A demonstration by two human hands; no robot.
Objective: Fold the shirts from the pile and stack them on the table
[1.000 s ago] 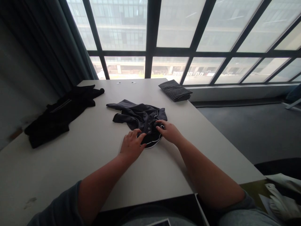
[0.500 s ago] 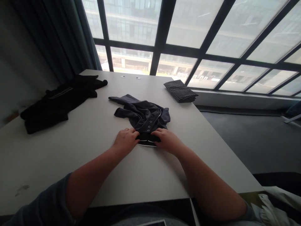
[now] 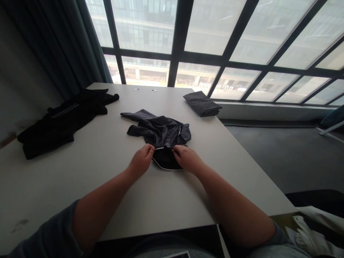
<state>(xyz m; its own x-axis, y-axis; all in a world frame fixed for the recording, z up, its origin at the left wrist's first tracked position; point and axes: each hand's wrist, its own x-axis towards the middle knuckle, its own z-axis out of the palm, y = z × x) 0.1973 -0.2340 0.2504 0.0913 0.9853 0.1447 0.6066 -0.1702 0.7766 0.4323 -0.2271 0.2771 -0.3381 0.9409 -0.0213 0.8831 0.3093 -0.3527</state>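
A crumpled dark grey garment with white piping and a row of snap buttons lies in the middle of a white table. My left hand pinches the garment's near edge on the left. My right hand pinches the same edge on the right. Between the two hands the white-piped hem is stretched a little and lifted off the table.
A black garment is spread at the table's left side. A folded striped cloth sits at the far right corner. Large windows rise behind the table, and a dark curtain hangs at left. Pale fabric lies at the lower right.
My hands went from pressing flat on the garment's near part to pinching its piped hem and lifting it slightly. The head view shifted a little.
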